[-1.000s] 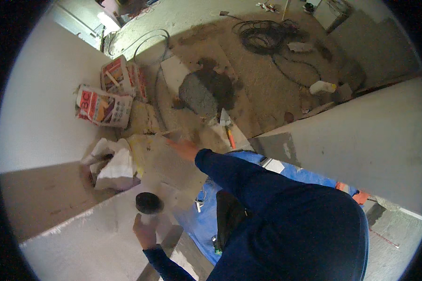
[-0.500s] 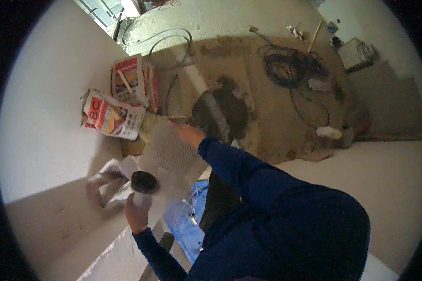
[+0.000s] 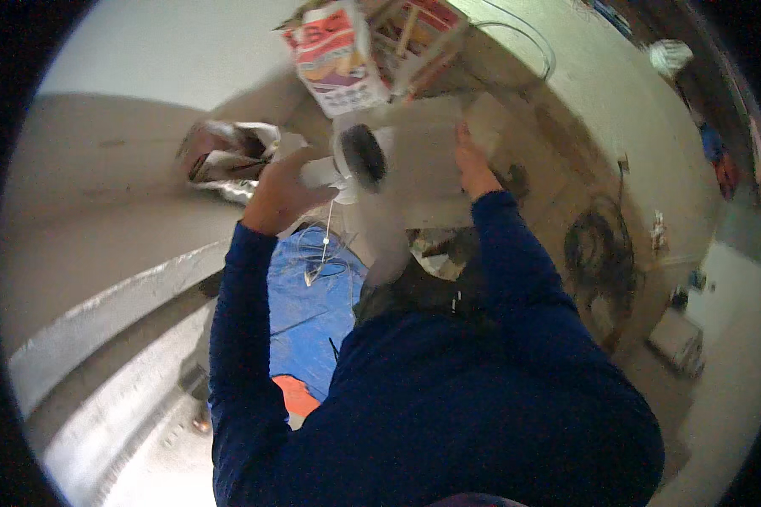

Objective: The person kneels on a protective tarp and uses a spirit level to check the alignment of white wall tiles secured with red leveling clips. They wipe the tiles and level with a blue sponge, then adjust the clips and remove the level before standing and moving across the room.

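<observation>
My left hand (image 3: 283, 193) is closed round the pale body of a white tool (image 3: 320, 173). Its wide round head ends in a dark disc (image 3: 364, 158), which faces right. A large pale rectangular tile (image 3: 427, 152) stretches from beside that disc to my right hand (image 3: 473, 166). The fingers of my right hand are closed over the tile's right edge. Motion blurs the tile and the tool, so I cannot tell whether the disc touches the tile. Below them a pale blurred shape (image 3: 385, 241) hangs that I cannot make out.
Printed red-and-white bags (image 3: 338, 63) stand beyond the tile. A crumpled bag (image 3: 228, 156) lies by the left wall. Below my left arm spreads a blue sheet (image 3: 300, 313) with thin cords, next to pale steps or ledges (image 3: 127, 329). Dark coiled cable (image 3: 596, 245) lies on the floor at right.
My view has swung round, so the bags now appear higher up. The disc has turned from facing upward to facing right. Both hands keep their hold on tool and tile.
</observation>
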The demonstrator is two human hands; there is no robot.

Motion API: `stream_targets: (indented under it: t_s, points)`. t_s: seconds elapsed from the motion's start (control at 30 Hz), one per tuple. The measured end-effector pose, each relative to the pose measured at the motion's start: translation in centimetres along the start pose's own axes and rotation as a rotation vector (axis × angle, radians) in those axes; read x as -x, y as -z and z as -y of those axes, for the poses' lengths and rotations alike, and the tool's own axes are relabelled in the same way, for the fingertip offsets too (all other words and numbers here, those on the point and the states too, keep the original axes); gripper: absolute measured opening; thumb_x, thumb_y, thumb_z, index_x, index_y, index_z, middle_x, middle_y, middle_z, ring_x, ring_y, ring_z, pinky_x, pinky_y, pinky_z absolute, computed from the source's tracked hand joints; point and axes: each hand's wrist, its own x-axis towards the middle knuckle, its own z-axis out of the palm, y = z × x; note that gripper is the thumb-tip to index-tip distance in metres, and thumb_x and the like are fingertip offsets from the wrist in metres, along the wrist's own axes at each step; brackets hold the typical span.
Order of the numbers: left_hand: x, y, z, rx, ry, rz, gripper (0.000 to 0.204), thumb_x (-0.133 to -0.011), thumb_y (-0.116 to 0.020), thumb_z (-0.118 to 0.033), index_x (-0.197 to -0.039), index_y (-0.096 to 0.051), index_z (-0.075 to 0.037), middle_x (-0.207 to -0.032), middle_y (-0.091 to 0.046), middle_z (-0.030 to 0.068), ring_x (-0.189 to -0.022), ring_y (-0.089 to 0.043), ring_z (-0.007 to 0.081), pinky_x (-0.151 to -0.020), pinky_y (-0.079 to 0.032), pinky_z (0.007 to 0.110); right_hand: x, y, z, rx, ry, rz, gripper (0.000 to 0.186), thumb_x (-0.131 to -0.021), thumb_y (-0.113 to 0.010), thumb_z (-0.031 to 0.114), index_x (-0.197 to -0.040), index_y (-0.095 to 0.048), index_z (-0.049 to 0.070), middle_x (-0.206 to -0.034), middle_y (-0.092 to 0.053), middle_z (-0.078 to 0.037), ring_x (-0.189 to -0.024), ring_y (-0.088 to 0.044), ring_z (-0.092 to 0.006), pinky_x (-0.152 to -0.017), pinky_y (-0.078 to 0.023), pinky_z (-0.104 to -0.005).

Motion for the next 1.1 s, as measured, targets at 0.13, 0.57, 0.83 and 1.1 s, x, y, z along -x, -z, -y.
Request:
stream_targets:
  t_s: [0.13,0.57,0.83,1.1]
  points:
    - [-0.9,-2.4,-1.7,0.227,0.132,0.007,0.058,-0.075,-0.085,-0.024,-0.123,-0.063,-0.003,-0.107,-0.07,0.0135,-0.098,-0.067,0.0207,-0.086,-0.054,0.037,-3.2,2.2,-0.8,-0.665,-0.541,0.169,0.084,-0.098,-0.037,0.068,-0.148,-0.041,0.0,-0.145,-0.051,-0.014,-0.129,-0.05,-0.0277,-0.106,-0.041,-0.0374]
    - [0.2,-19.8,1.8,0.985,0.229,-0.566,0.065,-0.079,-0.08,-0.009,-0.138,-0.052,-0.004,-0.117,-0.066,0.0116,-0.106,-0.066,0.0208,-0.089,-0.055,0.032,-3.5,4.3,-8.5,-0.912,-0.269,0.484,0.059,-0.107,-0.03,0.049,-0.146,-0.044,0.007,-0.15,-0.047,-0.012,-0.138,-0.042,-0.0286,-0.115,-0.033,-0.0437]
    - [9.2,-42.6,12.6,0.549,1.033,-0.557,0.049,-0.085,-0.069,-0.024,-0.131,-0.058,-0.008,-0.117,-0.065,0.0217,-0.102,-0.067,0.0359,-0.089,-0.053,0.043,-4.6,3.5,-11.4,-0.8,-0.479,0.423,0.051,-0.107,-0.037,0.04,-0.144,-0.045,0.006,-0.144,-0.052,-0.01,-0.132,-0.05,-0.0292,-0.112,-0.039,-0.0452]
    - [1.2,-44.6,24.1,0.207,0.973,-0.185,0.069,-0.084,-0.068,-0.013,-0.146,-0.044,-0.031,-0.161,-0.023,0.0146,-0.146,-0.027,0.0346,-0.113,-0.035,0.053,-3.0,4.4,-10.5,-0.279,-0.227,0.482,0.062,-0.104,-0.032,0.057,-0.142,-0.049,0.011,-0.142,-0.055,-0.004,-0.127,-0.054,-0.0251,-0.106,-0.045,-0.044]
